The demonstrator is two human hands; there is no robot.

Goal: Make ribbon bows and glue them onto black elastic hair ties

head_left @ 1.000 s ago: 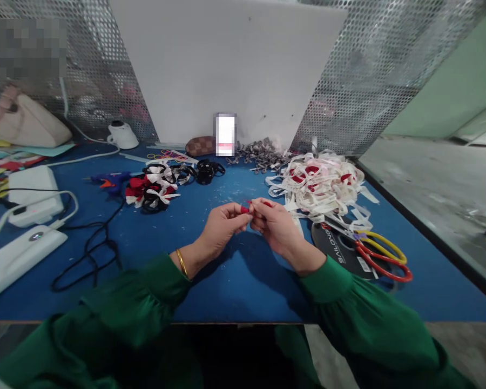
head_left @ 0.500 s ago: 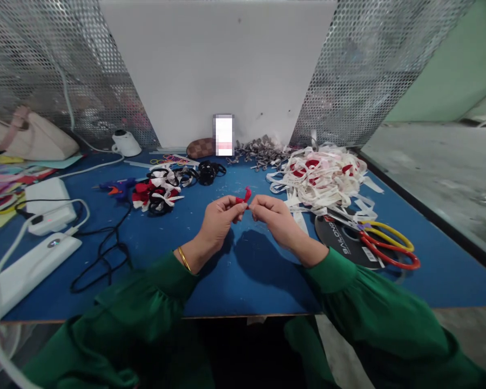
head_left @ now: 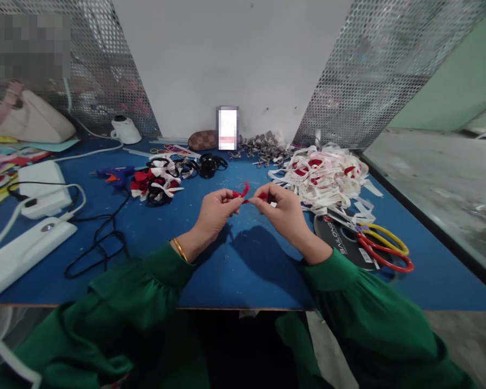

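Between my hands, above the blue table (head_left: 210, 281), is a red ribbon (head_left: 245, 189), with one tip standing up. My left hand (head_left: 217, 213) pinches it between thumb and fingers. The thumb and forefinger of my right hand (head_left: 281, 210) are closed on another part of the ribbon, and some red shows under those fingers. The fingers mostly hide how the ribbon is folded or knotted. Right of my right hand lies a heap of white and red ribbons (head_left: 328, 178). Scissors (head_left: 384, 246) with red and yellow handles rest on a black disc (head_left: 336, 243).
Red, white and black hair ties (head_left: 156, 181) are piled at left, near a blue glue gun (head_left: 115, 174) and its black cord. A white power strip (head_left: 32, 256) lies far left. Metal clips (head_left: 267, 148) and a lit phone (head_left: 227, 128) are at the back.
My hands have drawn slightly apart, and more of the red ribbon shows at my right fingers. The view has shifted a little.
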